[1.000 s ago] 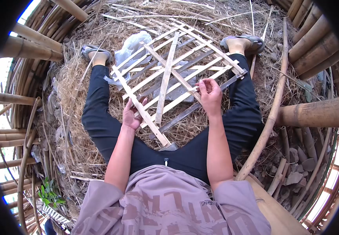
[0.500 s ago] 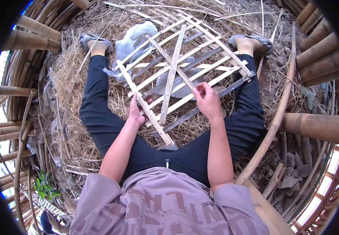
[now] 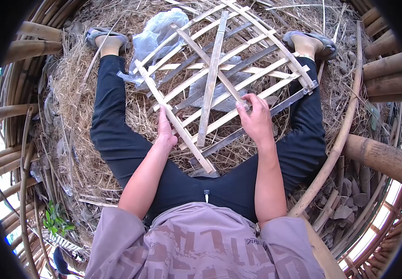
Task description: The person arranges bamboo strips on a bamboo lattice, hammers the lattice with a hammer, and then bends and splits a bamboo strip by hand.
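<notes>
"Where is the lattice (image 3: 214, 69) laid?"

"Over the straw (image 3: 77, 139), between the left leg (image 3: 110, 107) and the right leg (image 3: 310, 121). A stone (image 3: 226, 104) is partly covered by it."

"And the plastic bag (image 3: 156, 35)?"

"At the lattice's far left, partly overlapped by slats."

"What is found outside the legs?"

"The pole (image 3: 345, 130) is seen right; the plant (image 3: 55, 218), low on the left."

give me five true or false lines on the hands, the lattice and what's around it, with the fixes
1. The left hand is at the lattice's left edge. True.
2. The right hand holds the plastic bag. False: its fingers are at a diagonal strip's near end.
3. Two strips cross over the lattice. True.
4. Both feet are bare. False: both wear sandals.
5. Straw covers much of the ground. True.
</notes>
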Available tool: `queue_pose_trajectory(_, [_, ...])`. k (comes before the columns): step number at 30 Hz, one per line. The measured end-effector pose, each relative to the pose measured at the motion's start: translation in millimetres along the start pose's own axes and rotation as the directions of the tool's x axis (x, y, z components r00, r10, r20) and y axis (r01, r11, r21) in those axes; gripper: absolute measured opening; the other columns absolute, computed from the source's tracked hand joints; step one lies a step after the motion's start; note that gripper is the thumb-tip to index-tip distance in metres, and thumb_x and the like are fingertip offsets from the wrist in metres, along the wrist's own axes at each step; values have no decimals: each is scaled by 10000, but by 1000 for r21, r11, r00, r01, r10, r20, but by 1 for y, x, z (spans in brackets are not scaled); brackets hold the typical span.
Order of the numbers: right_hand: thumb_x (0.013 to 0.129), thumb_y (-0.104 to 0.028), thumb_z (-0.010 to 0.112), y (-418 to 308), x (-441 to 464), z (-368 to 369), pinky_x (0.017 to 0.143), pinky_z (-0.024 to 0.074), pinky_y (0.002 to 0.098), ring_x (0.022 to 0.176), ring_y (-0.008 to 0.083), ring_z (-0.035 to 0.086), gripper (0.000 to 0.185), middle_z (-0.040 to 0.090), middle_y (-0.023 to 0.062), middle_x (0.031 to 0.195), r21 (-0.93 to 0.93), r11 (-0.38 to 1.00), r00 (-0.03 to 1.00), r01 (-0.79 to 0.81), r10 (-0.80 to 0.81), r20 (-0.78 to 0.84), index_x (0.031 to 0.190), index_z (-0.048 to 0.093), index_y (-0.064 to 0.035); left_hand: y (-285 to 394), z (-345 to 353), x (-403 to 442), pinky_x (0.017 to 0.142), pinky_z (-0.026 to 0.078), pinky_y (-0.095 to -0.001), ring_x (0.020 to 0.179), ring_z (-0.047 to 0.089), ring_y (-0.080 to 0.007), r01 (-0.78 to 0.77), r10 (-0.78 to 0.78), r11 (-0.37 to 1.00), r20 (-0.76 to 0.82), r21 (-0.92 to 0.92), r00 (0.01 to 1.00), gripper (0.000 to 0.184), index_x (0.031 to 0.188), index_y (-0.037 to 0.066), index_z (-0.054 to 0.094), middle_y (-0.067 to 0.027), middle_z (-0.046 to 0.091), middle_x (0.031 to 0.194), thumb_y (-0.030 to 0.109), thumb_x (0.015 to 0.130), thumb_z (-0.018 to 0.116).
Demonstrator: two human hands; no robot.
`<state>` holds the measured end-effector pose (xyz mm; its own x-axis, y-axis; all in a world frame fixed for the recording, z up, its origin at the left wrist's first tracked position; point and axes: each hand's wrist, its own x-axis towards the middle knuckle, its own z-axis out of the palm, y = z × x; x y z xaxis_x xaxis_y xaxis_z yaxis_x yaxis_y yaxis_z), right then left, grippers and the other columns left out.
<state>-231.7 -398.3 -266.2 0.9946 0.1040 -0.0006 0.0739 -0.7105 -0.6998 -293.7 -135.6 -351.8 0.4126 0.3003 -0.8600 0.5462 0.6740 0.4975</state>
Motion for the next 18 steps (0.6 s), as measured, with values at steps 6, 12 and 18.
queue_pose_trajectory(6, [827, -221, 676, -2, 2, 1, 881, 448, 426, 984, 351, 557, 250, 651, 167, 967, -25, 1000, 999, -4, 5, 47, 975, 624, -26, -5, -10, 14, 778, 460, -449, 847, 540, -210, 15, -16, 999, 45, 30, 999, 677, 1070, 201, 583, -47, 567, 892, 803, 774, 488])
queue_pose_trajectory(12, [828, -209, 671, -1, 3, 0, 882, 447, 426, 984, 353, 556, 241, 651, 165, 977, -42, 999, 999, 29, -28, 38, 971, 623, -21, -2, -4, 5, 784, 456, -459, 850, 536, -207, 29, -30, 999, 45, 28, 999, 668, 1073, 202, 577, -44, 562, 888, 798, 791, 467])
queue_pose_trajectory(18, [829, -209, 672, -2, 3, -1, 868, 451, 418, 970, 347, 562, 247, 649, 166, 966, -34, 999, 999, 18, -17, 46, 973, 622, -14, -2, 1, 1, 703, 468, -421, 779, 555, -194, -13, 16, 997, -33, 76, 999, 586, 918, 187, 618, -33, 583, 802, 745, 841, 458])
